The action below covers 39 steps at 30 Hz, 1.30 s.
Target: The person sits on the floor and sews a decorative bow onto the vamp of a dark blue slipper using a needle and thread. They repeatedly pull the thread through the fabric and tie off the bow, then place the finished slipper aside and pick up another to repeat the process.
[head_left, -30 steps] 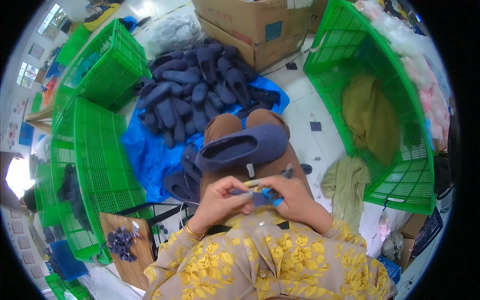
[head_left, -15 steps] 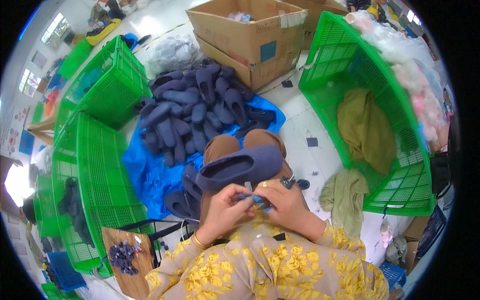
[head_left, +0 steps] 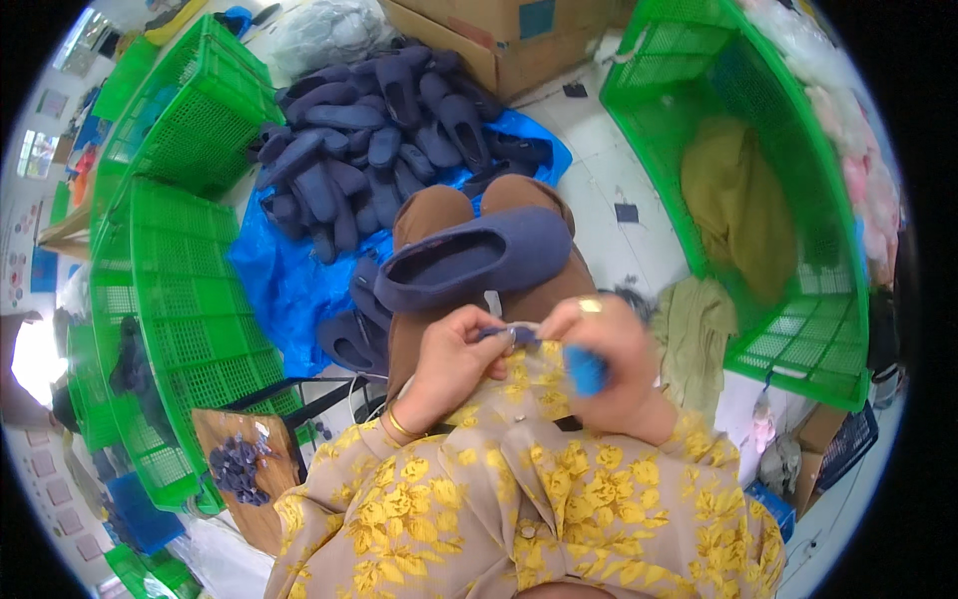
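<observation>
— Any labels you can make out from where we're standing?

— Just traces. A white printed sheet point(head_left: 17, 265) hangs on the wall at far left, its print too small for me. Ahead, the brown cardboard box point(head_left: 559, 70) wears a blue-green square patch point(head_left: 537, 18), and over the lap there's a small white tab point(head_left: 492, 302), too tiny to read

— And that shoe on the knees?

— A dark blue, soft cloth slipper point(head_left: 539, 245), lying across the thighs of the brown trousers point(head_left: 434, 205), sole down. Its long axis runs left to right, tilting a little away from the person toward the right; the closed toe points right, the oval opening sits toward the left

— What are the hands up to?

— The left hand point(head_left: 459, 354) has thumb and fingertips pinched together on a narrow dark blue cloth scrap point(head_left: 521, 335), just on the near side of the slipper. The right hand point(head_left: 604, 359) is smeared with motion, a bright blue object point(head_left: 585, 370) at its fingers; I can't tell whether it's gripped

— Plenty of slippers beyond, too

— Yes, a heap of dark blue slippers point(head_left: 349, 140) on a crinkled blue plastic sheet point(head_left: 269, 290), and by the left elbow a brown wooden board point(head_left: 284, 449) bearing a pile of dark blue scraps point(head_left: 238, 469)
</observation>
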Each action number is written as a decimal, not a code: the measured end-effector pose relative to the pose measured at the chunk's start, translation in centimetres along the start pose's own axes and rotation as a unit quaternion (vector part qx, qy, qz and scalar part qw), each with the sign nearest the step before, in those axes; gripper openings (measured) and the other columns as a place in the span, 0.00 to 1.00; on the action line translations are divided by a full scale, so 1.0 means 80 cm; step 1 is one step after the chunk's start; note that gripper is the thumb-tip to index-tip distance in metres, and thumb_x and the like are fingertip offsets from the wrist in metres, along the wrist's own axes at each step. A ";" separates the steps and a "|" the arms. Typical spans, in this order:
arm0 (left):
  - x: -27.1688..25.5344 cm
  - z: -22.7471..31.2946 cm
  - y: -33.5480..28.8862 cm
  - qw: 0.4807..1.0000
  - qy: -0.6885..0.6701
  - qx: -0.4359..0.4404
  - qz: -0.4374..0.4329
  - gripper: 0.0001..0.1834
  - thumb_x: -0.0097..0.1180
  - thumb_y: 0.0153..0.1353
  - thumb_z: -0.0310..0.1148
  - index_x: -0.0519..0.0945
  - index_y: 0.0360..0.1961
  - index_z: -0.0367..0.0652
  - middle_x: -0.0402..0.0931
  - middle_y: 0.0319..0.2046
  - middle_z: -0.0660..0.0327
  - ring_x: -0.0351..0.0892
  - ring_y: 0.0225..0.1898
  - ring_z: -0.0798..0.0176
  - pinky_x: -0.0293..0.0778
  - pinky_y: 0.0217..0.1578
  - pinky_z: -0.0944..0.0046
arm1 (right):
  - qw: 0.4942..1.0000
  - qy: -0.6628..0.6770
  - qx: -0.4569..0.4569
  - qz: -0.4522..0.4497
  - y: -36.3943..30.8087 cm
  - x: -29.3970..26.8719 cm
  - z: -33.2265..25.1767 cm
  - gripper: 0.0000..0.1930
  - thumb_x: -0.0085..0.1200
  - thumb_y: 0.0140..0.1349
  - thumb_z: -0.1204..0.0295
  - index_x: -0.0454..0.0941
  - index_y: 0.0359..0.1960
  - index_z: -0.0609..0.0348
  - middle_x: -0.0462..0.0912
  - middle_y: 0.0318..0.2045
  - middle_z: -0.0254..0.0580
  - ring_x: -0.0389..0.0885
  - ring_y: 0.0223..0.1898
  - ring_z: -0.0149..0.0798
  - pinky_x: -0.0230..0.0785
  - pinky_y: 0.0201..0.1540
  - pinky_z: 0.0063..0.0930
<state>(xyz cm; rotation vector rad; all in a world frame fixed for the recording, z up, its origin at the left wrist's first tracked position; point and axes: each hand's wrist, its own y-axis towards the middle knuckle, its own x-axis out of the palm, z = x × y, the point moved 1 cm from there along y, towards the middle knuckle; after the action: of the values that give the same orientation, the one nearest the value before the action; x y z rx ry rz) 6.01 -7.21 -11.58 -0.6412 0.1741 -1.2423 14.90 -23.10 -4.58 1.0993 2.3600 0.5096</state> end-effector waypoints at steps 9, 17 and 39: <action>-0.017 0.047 0.008 0.975 0.185 0.122 -0.018 0.06 0.54 0.66 0.25 0.77 0.41 0.35 0.77 0.25 0.64 0.72 0.21 0.77 0.69 0.22 0.76 | 0.851 0.407 0.165 0.288 0.003 -0.211 -0.014 0.11 0.39 0.74 0.70 0.67 0.52 0.57 0.57 0.19 0.25 0.50 0.16 0.21 0.44 0.16 0.16; 0.008 0.061 0.021 0.943 0.258 0.197 -0.073 0.06 0.53 0.65 0.24 0.79 0.41 0.36 0.77 0.24 0.66 0.75 0.22 0.78 0.71 0.23 0.75 | 0.908 0.090 0.207 0.354 -0.032 -0.281 -0.009 0.08 0.43 0.71 0.71 0.70 0.46 0.60 0.60 0.22 0.26 0.55 0.20 0.21 0.49 0.20 0.15; 0.002 0.036 0.073 0.988 -0.099 -0.117 -0.035 0.10 0.53 0.67 0.33 0.78 0.43 0.38 0.78 0.38 0.64 0.75 0.41 0.70 0.70 0.47 0.70 | 0.917 0.019 0.399 0.010 -0.003 -0.001 0.126 0.10 0.57 0.61 0.75 0.79 0.42 0.66 0.83 0.29 0.40 0.74 0.28 0.24 0.68 0.32 0.22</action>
<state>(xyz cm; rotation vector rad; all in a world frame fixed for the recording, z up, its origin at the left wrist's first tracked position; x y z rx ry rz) 12.19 -5.30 -12.39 -0.9765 0.1338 -1.2263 20.54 -22.02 -12.86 1.4389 2.6478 -0.5001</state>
